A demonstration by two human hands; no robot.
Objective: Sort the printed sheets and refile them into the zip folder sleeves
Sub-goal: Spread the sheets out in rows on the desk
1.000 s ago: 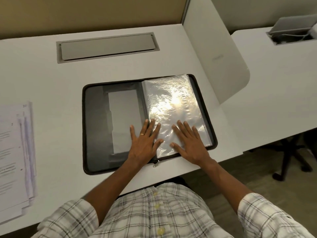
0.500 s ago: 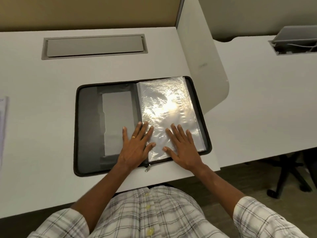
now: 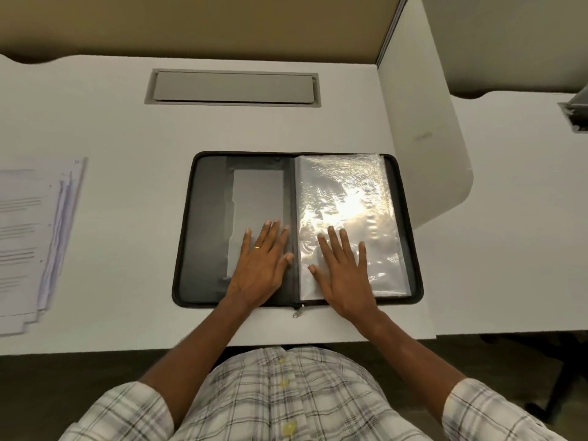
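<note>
Two released hands lie flat on the open zip folder (image 3: 203, 291), left hand (image 3: 261, 265) on its cover (image 3: 206, 230), right hand (image 3: 345, 275) on the sleeves (image 3: 350, 192); best sort the printed sheets (image 3: 28, 237), well left, before filing.

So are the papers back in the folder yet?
Not yet. Done: the zip folder lies unzipped and open on the desk. In hand: the left hand rests flat on the folder's left half, and the right hand lies flat on the clear sleeves. Left to do: the printed sheets sit in a pile at the desk's left side, so the sorting and filing seem to remain.
</note>
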